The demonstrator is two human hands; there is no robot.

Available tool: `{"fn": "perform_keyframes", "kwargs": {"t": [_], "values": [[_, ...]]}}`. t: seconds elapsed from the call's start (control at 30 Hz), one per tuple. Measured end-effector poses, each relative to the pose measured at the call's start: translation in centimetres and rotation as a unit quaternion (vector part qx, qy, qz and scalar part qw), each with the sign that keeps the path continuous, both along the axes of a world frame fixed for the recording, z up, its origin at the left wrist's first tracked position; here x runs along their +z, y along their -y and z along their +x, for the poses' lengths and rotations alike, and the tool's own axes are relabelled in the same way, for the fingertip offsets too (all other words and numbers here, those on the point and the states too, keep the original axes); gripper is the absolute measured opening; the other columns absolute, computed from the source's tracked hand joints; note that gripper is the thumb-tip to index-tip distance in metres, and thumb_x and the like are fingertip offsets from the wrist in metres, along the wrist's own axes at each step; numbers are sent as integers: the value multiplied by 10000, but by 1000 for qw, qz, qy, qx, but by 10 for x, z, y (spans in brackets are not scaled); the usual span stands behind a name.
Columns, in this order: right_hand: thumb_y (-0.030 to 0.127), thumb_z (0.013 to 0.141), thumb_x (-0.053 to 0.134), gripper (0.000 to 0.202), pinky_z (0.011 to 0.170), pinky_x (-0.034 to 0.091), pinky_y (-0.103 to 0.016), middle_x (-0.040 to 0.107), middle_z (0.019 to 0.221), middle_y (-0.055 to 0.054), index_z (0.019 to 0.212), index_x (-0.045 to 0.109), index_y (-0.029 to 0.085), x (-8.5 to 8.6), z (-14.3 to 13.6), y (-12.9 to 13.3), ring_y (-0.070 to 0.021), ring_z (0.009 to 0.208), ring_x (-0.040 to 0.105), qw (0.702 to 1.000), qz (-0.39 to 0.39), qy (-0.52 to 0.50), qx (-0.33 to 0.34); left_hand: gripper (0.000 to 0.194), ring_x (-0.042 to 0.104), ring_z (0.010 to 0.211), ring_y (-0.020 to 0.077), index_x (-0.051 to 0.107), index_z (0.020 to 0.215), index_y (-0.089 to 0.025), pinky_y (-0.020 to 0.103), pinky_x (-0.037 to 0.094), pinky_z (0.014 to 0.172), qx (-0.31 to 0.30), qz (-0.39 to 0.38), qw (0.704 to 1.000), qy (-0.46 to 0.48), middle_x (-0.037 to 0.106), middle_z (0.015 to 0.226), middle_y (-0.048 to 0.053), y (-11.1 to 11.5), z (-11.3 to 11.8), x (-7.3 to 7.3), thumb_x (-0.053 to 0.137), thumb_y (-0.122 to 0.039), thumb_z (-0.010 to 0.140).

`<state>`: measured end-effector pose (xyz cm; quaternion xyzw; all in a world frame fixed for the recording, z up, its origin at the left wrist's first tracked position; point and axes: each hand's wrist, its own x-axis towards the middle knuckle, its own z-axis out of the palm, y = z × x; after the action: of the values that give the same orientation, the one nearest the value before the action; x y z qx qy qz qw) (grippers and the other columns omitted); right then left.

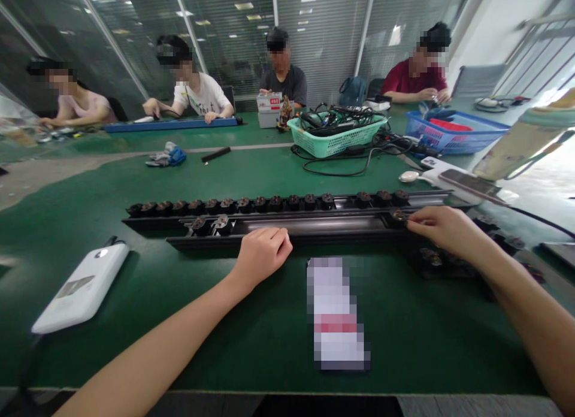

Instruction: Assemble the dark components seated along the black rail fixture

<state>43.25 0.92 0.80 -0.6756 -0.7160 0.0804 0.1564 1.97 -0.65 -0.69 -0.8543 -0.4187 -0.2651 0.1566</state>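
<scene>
Table: green top, spans the scene (251,351)
Co-workers: several people (202,96) seated along the far side, own work in front of them
Far rail: black channel (345,202), left to right across the middle; long row of black units, then a bare gap, then three more toward its right end
Near rail: black channel (314,226), just nearer than the far rail, roughly parallel; two units at its left end, bare middle stretch
Blue bar: long, far left (175,125)
Green basket: far, right of middle, heaped with cables (336,145)
Blue basket: far right, red item inside (442,143)
Right hand: at right part of near rail (431,224); narrow pinch, thumb and finger on the right side of a black unit (397,217) sitting in that rail
Left hand: fingers curled in, at near edge of near rail (265,252); can't tell if it grips the rail
White device: near left (83,288)
Phone: near middle, screen pixelated (336,312)
Loose units: right, beside right forearm (432,258)
Glove: far left, grey and blue (167,155)
</scene>
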Motion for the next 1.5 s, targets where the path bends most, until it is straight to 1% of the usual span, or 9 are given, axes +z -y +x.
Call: {"fn": "perform_keyframes", "kwargs": {"t": [0.13, 0.27, 0.47, 0.77, 0.9, 1.1, 1.27, 1.37, 1.5], "values": [[423, 814, 544, 346, 739, 479, -339, 790, 906, -89, 843, 801, 193, 0, -2, 2, -284, 850, 713, 1000, -3, 2, -21, 243, 744, 805, 200, 745, 927, -155, 325, 584, 763, -32, -15, 999, -3, 786, 877, 64, -4, -6, 6, 514, -214, 972], [407, 822, 554, 335, 741, 476, -332, 790, 901, -91, 845, 804, 185, 1, -2, 3, -274, 846, 711, 1000, -8, -2, -21, 238, 759, 830, 217, 752, 955, -147, 334, 593, 742, -56, -9, 998, -12, 796, 935, 77, -6, -11, 6, 524, -215, 968], [380, 839, 556, 340, 758, 474, -335, 790, 921, -109, 891, 808, 158, 2, -3, 3, -273, 861, 707, 1000, -9, -1, -19, 242, 768, 897, 225, 757, 1000, -143, 344, 609, 796, -67, -14, 998, -8, 802, 996, 76, -6, -13, 5, 528, -217, 971], [388, 849, 542, 354, 808, 492, -351, 783, 977, -127, 903, 799, 151, 0, 0, 1, -275, 871, 702, 1000, -4, -14, -8, 247, 771, 893, 229, 759, 1011, -127, 365, 630, 803, -90, -4, 996, -16, 802, 1015, 87, -10, -17, 5, 527, -201, 972], [390, 843, 542, 340, 800, 496, -360, 782, 952, -118, 878, 797, 167, -1, 2, -1, -276, 859, 704, 1000, 1, -14, 4, 244, 770, 884, 217, 758, 1017, -125, 357, 632, 809, -105, 3, 994, -18, 800, 1013, 95, -13, -18, 6, 529, -194, 971], [399, 815, 551, 306, 785, 505, -368, 782, 888, -87, 802, 788, 207, -4, 6, -6, -274, 827, 715, 999, 8, -25, 23, 241, 768, 850, 209, 760, 1030, -126, 351, 631, 798, -112, 16, 993, -25, 798, 950, 92, -14, -20, 6, 536, -183, 962], [398, 815, 542, 314, 753, 503, -368, 780, 858, -80, 785, 791, 209, -6, 6, -5, -271, 788, 708, 999, 29, -21, 30, 240, 767, 874, 212, 756, 1045, -125, 347, 625, 802, -119, 30, 992, -24, 799, 995, 95, -14, -20, 3, 538, -185, 965], [389, 803, 563, 296, 741, 504, -353, 780, 820, -70, 774, 799, 212, -4, 4, -3, -269, 779, 712, 999, 34, -17, 22, 248, 769, 841, 212, 757, 1038, -122, 339, 621, 772, -104, 45, 993, -19, 802, 970, 89, -11, -18, 1, 528, -186, 966], [378, 803, 563, 290, 728, 504, -327, 780, 800, -52, 771, 803, 219, 0, 2, 1, -253, 775, 719, 999, 38, -17, 23, 260, 771, 852, 218, 761, 961, -134, 336, 617, 761, -92, 39, 994, -32, 802, 959, 91, -8, -16, 1, 511, -204, 971]]}}
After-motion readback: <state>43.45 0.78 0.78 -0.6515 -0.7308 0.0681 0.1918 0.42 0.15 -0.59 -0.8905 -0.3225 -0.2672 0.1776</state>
